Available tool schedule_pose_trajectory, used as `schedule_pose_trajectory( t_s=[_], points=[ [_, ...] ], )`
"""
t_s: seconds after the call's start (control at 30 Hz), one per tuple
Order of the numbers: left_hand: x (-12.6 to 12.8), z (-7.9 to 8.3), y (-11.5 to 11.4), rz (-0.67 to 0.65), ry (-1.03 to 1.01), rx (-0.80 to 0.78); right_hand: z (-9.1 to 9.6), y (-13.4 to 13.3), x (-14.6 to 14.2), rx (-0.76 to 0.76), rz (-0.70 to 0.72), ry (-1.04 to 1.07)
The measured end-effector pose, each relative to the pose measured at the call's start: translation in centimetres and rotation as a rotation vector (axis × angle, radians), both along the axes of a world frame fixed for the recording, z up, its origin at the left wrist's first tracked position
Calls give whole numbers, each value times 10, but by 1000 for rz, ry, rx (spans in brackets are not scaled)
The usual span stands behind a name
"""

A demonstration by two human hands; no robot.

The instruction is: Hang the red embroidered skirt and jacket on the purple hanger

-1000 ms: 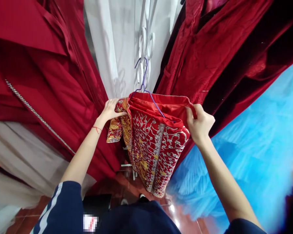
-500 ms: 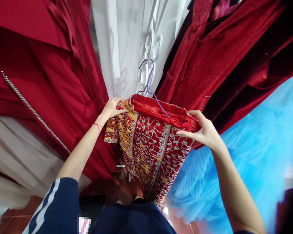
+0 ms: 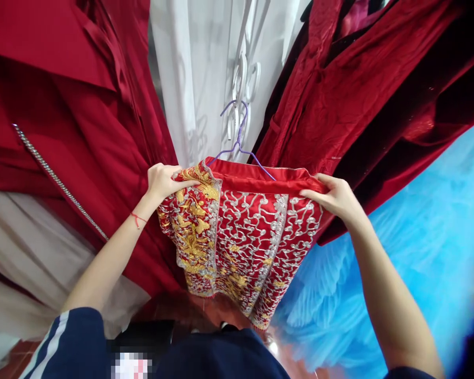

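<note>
- My left hand point(image 3: 161, 181) and right hand point(image 3: 337, 199) each pinch a top corner of the embroidered skirt point(image 3: 245, 237).
- Its waistband runs left-right; hem points down.

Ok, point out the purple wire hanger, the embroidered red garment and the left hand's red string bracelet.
Purple wire hanger point(image 3: 240, 126): head view, on the hook's shank.
Embroidered red garment point(image 3: 253, 231): head view, on the silver-patterned front panel.
Red string bracelet point(image 3: 137, 218): head view, on the left wrist.

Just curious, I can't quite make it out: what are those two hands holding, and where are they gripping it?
An embroidered red garment on a purple hanger: left hand and right hand each grip its top edge.
</note>
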State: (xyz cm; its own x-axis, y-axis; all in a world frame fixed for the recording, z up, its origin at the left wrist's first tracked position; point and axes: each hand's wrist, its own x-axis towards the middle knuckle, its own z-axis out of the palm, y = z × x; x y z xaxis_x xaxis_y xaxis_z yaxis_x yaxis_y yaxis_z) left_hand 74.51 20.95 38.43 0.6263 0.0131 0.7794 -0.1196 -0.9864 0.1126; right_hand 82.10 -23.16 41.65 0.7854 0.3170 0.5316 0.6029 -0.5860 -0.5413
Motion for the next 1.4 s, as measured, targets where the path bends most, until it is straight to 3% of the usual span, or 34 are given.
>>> schedule_pose_trajectory(
  t_s=[0.1, 0.2, 0.27, 0.37, 0.43, 0.53, 0.6, 0.67, 0.8, 0.93, 1.07, 1.2, 1.27, 1.4],
  points=[
    [-12, 10, -2, 43, 37, 36, 7, 0, -2, -288, -214, -86],
    [-23, 17, -5, 100, 66, 36, 7, 7, -14, -387, -555, -215],
    [-29, 21, -6, 120, 73, 30, 6, 9, -20, -300, -543, -252],
    [-34, 26, -7, 125, 83, 27, 6, 4, -16, -84, -232, -141],
    [-36, 29, -9, 125, 99, 36, 9, 2, -9, -20, -157, -138],
    [-40, 32, -12, 146, 107, 73, 16, 12, -11, -80, -434, -412],
    [-44, 33, -13, 171, 107, 94, 15, 27, -27, -136, -601, -588],
    [-47, 33, -11, 199, 118, 94, 7, 43, -52, -188, -624, -684],
    [-45, 32, -2, 208, 146, 52, -29, 50, -77, -240, -458, -626],
    [-35, 32, 1, 164, 132, 44, -60, 26, -41, -74, -467, -437],
    [-34, 34, -2, 186, 133, 61, -82, 16, -7, -164, -582, -406],
    [-41, 37, -3, 261, 127, 83, -98, 29, -4, -186, -683, -268],
    [-44, 38, -4, 282, 123, 90, -106, 33, -8, -148, -646, -215],
    [-47, 40, -6, 265, 113, 56, -124, 28, -12, -147, -417, 18]
  ],
)
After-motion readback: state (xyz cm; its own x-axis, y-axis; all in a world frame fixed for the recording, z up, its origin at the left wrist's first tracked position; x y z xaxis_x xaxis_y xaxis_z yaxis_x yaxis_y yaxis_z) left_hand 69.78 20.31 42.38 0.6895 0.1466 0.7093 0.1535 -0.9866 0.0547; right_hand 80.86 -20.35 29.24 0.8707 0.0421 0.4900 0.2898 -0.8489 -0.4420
